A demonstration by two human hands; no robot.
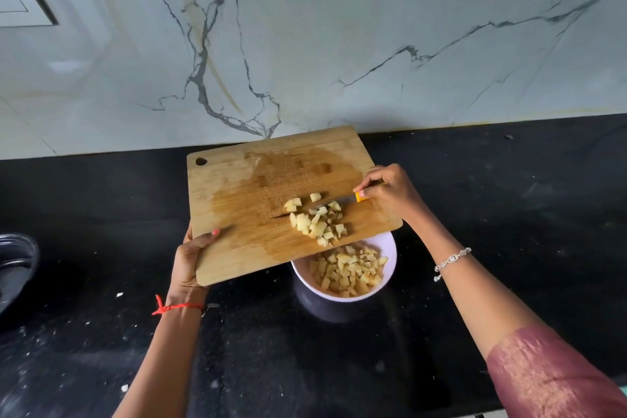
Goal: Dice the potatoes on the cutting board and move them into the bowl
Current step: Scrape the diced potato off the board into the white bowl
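Observation:
My left hand (pixel 193 256) grips the near left edge of a wooden cutting board (pixel 251 200), which is lifted and tilted over a white bowl (pixel 390 248). A heap of diced potato (pixel 317 222) lies near the board's lower edge, right above the bowl. More diced potato (pixel 349 273) fills the bowl. My right hand (pixel 390 192) holds a knife with a yellow handle (pixel 361 197); its blade (pixel 334 202) lies flat on the board just behind the heap. A wet stain darkens the board's middle.
The black stone counter (pixel 509 197) runs under everything, with small white specks on its near left part. A marble-patterned wall (pixel 305 37) rises directly behind the board. A dark round vessel (pixel 15 265) sits at the far left edge.

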